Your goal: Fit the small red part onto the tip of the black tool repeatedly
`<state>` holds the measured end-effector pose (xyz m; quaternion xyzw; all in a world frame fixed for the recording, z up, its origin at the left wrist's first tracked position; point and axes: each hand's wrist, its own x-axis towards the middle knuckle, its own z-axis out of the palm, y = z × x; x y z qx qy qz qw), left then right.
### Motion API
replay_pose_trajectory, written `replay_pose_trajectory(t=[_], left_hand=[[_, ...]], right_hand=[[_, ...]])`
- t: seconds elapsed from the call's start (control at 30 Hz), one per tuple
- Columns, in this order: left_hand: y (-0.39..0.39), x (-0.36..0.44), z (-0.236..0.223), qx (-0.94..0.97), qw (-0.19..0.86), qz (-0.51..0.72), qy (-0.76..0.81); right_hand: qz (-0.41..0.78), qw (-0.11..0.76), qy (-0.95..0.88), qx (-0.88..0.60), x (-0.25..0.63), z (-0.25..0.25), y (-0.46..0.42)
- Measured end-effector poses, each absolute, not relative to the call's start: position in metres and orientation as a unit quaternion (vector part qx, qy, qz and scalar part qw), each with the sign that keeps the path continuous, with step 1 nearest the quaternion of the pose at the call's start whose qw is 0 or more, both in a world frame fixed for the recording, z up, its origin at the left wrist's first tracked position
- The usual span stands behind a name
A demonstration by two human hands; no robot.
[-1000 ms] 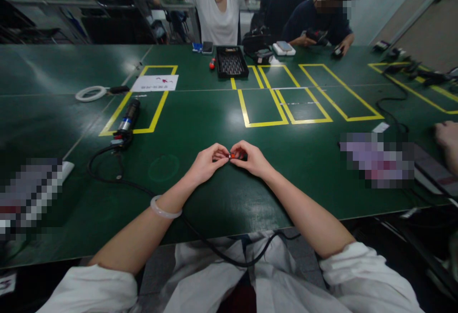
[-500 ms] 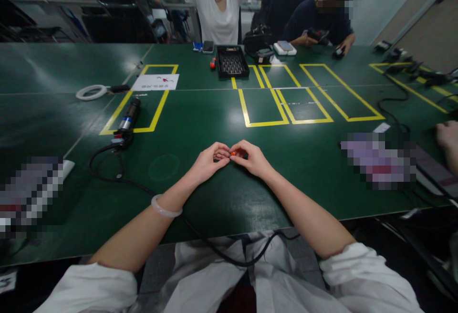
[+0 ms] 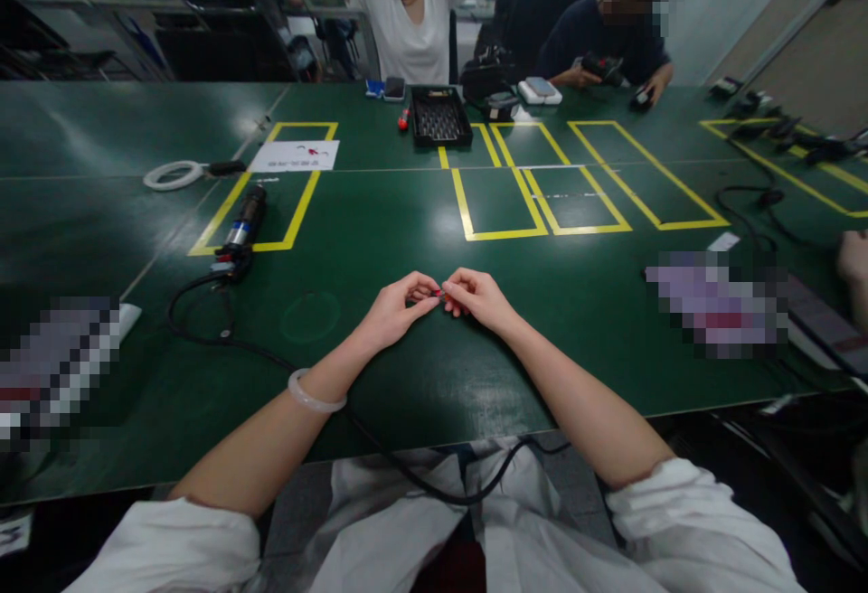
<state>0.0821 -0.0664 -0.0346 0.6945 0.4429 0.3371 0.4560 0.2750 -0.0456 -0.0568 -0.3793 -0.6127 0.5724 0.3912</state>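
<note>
My left hand and my right hand meet above the green table in front of me. Between their fingertips is a small red and dark piece, mostly covered and too small to identify. The left thumb and fingers pinch it from one side. On the other side, the right thumb and index finger close at its end, while the lower right fingers curl beneath. A pale bangle circles my left wrist.
A black tray with rows of small parts stands ahead, a red-handled tool beside it. To the left lie an electric screwdriver with its cable, a white sheet and a coiled white cord. Co-workers sit opposite.
My right hand has turned slightly, its fingers regripping around the small piece. Red now shows by the left fingertips instead of orange-red by the right. Across the table, a person has leaned left.
</note>
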Motion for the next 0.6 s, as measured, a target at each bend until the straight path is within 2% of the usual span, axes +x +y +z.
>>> replay_pose_trajectory(t=[0.3,0.37,0.5,0.6], left_hand=[[-0.061,0.070,-0.026,0.772,0.350,0.299,0.439],[-0.053,0.055,-0.020,0.779,0.267,0.292,0.486],[-0.034,-0.001,-0.012,0.709,0.013,0.251,0.659],[-0.027,-0.055,-0.013,0.616,-0.098,0.211,0.753]], right_hand=[[0.585,0.371,-0.616,-0.374,0.279,-0.062,-0.041],[0.593,0.381,-0.604,-0.373,0.278,-0.063,-0.040],[0.593,0.387,-0.600,-0.372,0.276,-0.064,-0.039],[0.583,0.385,-0.609,-0.374,0.276,-0.064,-0.039]])
